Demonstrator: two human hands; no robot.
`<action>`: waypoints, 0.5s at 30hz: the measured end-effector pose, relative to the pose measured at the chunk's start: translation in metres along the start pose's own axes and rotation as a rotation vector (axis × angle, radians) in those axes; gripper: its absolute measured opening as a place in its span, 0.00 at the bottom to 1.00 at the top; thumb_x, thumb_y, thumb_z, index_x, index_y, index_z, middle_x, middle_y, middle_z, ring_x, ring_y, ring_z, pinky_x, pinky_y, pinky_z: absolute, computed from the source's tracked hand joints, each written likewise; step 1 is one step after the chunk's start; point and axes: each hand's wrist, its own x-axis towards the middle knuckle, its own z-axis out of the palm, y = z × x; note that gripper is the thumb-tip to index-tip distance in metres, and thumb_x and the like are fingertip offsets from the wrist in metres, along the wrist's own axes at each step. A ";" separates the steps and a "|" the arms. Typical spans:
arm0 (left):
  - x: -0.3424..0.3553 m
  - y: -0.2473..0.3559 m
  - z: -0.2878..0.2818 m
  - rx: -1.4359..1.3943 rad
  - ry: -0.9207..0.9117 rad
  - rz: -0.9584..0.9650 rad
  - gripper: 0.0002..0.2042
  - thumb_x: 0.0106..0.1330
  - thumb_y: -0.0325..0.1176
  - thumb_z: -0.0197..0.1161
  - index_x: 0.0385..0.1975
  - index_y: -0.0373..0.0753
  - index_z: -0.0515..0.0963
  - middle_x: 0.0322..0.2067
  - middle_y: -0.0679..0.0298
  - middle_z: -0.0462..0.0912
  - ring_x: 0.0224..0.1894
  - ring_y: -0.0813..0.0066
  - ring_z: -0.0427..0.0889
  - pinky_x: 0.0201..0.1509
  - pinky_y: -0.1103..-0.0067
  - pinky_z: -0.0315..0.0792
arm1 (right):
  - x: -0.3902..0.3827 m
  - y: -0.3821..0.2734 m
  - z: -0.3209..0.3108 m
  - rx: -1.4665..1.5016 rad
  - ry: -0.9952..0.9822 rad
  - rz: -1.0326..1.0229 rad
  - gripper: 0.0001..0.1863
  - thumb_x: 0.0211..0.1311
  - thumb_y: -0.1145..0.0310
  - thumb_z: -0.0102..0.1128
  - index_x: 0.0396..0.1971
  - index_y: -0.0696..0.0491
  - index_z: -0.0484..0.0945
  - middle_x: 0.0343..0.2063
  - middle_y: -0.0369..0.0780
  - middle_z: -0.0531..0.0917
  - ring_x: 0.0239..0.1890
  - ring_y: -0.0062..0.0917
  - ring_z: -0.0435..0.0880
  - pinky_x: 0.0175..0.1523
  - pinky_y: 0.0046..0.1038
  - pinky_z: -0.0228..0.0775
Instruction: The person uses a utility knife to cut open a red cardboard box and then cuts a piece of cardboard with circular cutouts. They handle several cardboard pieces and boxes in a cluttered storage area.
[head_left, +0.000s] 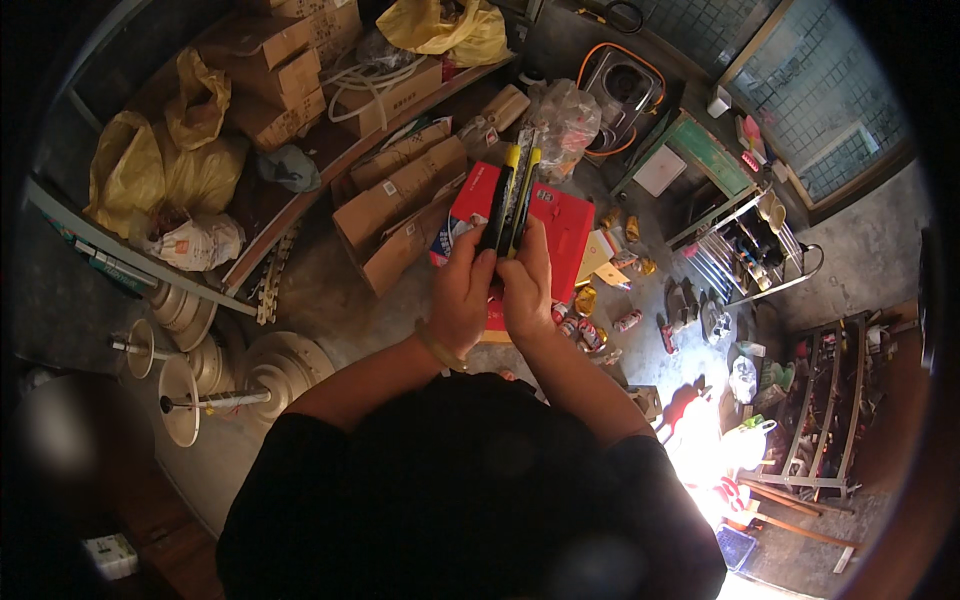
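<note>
Both hands are closed around slim black-and-yellow tools [514,195] that resemble utility knives, lying side by side and pointing away from me. Something grey and metallic shows at their far end; its exact form is too small to tell. My left hand [463,295] wraps the near end from the left, with a band on its wrist. From the right, my right hand [527,280] grips it with the thumb on top. Below them lies a flat red box [568,235], partly hidden by my hands. A blue-and-white piece [446,238] shows at its left edge.
Cardboard boxes [400,200] stand left of the red box, beside a shelf with yellow bags [195,170]. Cans [628,320] and small packages lie at right. Beyond are a gas stove [622,85], green table [712,150] and wire rack [745,250]. Stacked pale discs [285,375] stand left.
</note>
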 end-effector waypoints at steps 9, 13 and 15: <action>-0.007 -0.015 -0.001 -0.176 -0.037 -0.177 0.13 0.69 0.29 0.42 0.51 0.34 0.63 0.40 0.65 0.70 0.37 0.84 0.71 0.38 0.86 0.70 | 0.005 0.013 0.001 -0.021 0.054 0.030 0.14 0.46 0.72 0.42 0.36 0.58 0.65 0.26 0.39 0.68 0.29 0.22 0.66 0.35 0.24 0.63; -0.008 -0.021 0.002 -0.115 0.011 -0.073 0.13 0.68 0.29 0.43 0.49 0.32 0.64 0.30 0.62 0.75 0.27 0.82 0.73 0.29 0.84 0.69 | 0.005 0.016 -0.001 -0.014 0.042 0.040 0.14 0.46 0.72 0.41 0.35 0.58 0.65 0.25 0.39 0.68 0.29 0.22 0.66 0.35 0.25 0.63; -0.008 -0.023 0.001 -0.176 0.003 -0.095 0.13 0.68 0.29 0.42 0.49 0.32 0.64 0.30 0.63 0.74 0.27 0.82 0.73 0.29 0.84 0.69 | 0.004 0.011 0.001 -0.017 0.050 0.080 0.14 0.46 0.73 0.41 0.35 0.58 0.65 0.25 0.39 0.68 0.29 0.23 0.66 0.35 0.25 0.63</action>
